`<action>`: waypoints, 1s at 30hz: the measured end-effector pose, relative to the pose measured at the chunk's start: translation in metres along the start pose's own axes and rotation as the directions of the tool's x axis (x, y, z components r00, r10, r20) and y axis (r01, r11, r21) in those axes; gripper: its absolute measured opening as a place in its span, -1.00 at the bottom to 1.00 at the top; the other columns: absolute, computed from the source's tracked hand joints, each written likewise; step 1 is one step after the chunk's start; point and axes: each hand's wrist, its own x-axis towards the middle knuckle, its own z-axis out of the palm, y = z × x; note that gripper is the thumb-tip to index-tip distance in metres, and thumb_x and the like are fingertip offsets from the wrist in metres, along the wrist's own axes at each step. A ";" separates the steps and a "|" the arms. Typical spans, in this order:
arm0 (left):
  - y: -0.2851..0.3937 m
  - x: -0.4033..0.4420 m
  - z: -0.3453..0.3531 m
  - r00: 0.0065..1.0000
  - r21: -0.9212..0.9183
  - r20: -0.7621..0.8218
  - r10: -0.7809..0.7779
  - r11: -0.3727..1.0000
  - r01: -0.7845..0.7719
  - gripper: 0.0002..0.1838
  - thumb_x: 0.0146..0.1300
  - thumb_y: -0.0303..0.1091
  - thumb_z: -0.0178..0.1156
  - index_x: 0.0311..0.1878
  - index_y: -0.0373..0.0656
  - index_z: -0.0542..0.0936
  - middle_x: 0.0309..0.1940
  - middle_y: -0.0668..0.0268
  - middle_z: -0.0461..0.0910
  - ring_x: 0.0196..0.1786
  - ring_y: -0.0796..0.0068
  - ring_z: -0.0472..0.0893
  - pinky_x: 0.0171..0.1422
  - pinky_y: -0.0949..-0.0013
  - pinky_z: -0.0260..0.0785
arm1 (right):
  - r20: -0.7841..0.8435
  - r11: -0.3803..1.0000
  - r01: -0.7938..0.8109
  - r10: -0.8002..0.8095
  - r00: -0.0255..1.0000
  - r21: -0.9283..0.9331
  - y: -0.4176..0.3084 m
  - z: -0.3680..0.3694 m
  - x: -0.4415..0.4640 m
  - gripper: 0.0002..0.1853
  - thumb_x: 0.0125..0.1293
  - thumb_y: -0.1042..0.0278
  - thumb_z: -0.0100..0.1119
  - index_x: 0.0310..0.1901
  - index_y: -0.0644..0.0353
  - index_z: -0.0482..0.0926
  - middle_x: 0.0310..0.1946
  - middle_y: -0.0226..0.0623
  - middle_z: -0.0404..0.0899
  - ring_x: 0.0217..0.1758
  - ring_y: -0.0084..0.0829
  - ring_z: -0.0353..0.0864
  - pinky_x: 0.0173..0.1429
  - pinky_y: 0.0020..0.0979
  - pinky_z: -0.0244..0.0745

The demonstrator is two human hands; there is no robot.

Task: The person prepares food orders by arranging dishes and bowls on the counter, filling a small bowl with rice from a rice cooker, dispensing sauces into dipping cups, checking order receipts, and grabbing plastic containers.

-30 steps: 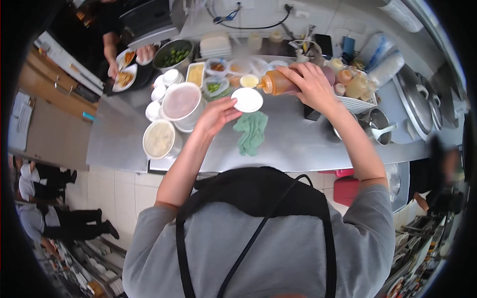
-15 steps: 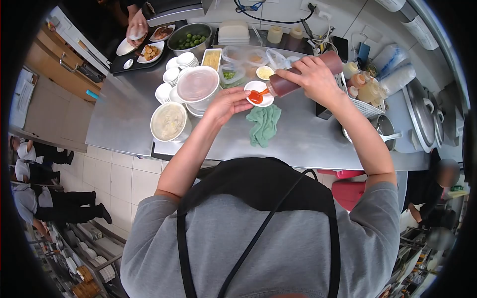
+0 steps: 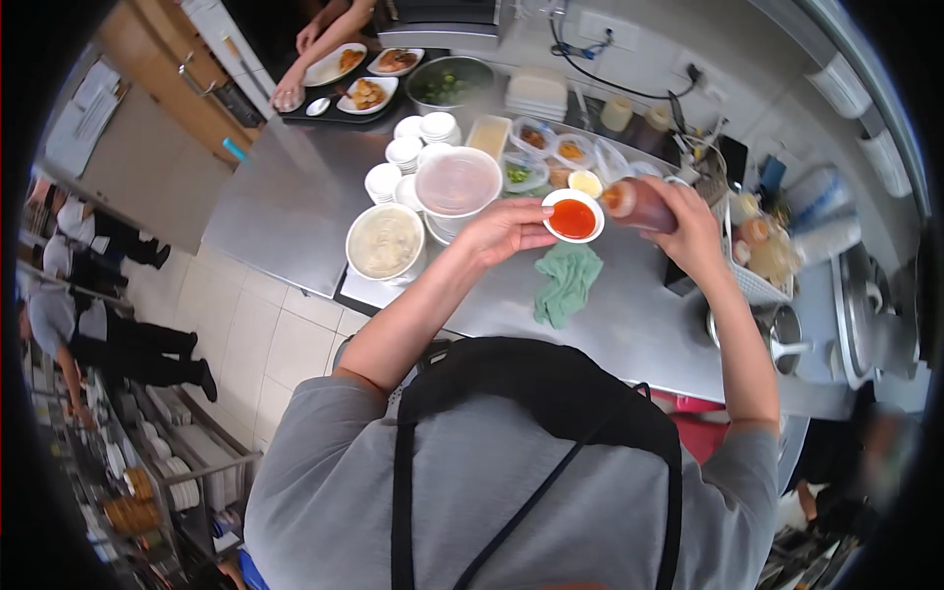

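My left hand grips a small white sauce dish by its left edge, and red sauce covers its bottom. In my right hand is a squeeze bottle of red-brown sauce, its nozzle end turned left beside the dish's rim. I see no sauce stream between bottle and dish. Below them a crumpled green cloth lies on the steel counter. Just behind the dish stands a little cup with pale yellow contents.
Lidded tubs and stacked white dishes stand on the left. Behind are a steel bowl of green fruit and bagged ingredients. A basket of bottles is at right. Another person's hand is beside a tray of plated food.
Sauce now spreads across the dish, where before it was a small pool with a stream running in. The bottle is drawn back slightly. My view has shifted, and the other person's arms have moved.
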 end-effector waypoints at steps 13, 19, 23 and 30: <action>0.129 -0.063 -0.251 0.611 0.101 -0.679 0.408 0.876 -0.472 -0.79 0.10 -0.54 0.05 -0.20 -0.44 0.39 -0.30 0.04 0.50 -0.22 0.23 0.56 -0.13 0.35 0.52 | -0.460 0.759 -0.409 0.639 0.617 0.507 0.143 -0.075 -0.035 -0.32 -0.14 0.37 0.39 0.01 0.25 0.22 -0.15 -0.23 0.39 -0.12 -0.43 0.42 0.02 -0.43 0.29; 0.084 -0.068 -0.386 0.377 0.095 -0.897 0.231 0.934 -0.345 -0.88 0.09 -0.58 0.02 -0.27 -0.37 0.42 -0.43 0.14 0.50 -0.38 0.30 0.56 -0.26 0.35 0.55 | -0.646 0.847 -0.461 0.511 0.567 0.265 0.240 -0.120 -0.072 -0.29 -0.18 0.32 0.42 0.00 0.34 0.23 -0.11 -0.18 0.37 -0.07 -0.40 0.41 0.05 -0.43 0.29; 0.070 -0.049 -0.426 0.272 0.050 -0.957 0.097 0.983 -0.177 -0.90 0.06 -0.61 0.06 -0.31 -0.34 0.45 -0.45 0.16 0.50 -0.43 0.33 0.55 -0.29 0.34 0.55 | -0.764 0.764 -0.643 0.447 0.465 0.055 0.305 -0.132 -0.102 -0.22 -0.26 0.22 0.46 -0.01 0.35 0.24 -0.10 -0.12 0.37 -0.06 -0.35 0.42 0.07 -0.41 0.29; 0.064 -0.018 -0.474 0.405 0.328 -0.827 0.389 0.920 -0.214 -0.84 -0.06 -0.42 0.21 -0.58 -0.19 0.42 -0.70 0.39 0.33 -0.65 0.57 0.34 -0.62 0.51 0.19 | -0.740 0.304 -0.948 0.615 0.274 -0.098 0.356 -0.123 -0.133 -0.17 -0.31 -0.02 0.40 0.07 0.02 0.26 -0.06 -0.11 0.37 -0.02 -0.14 0.43 0.04 -0.21 0.33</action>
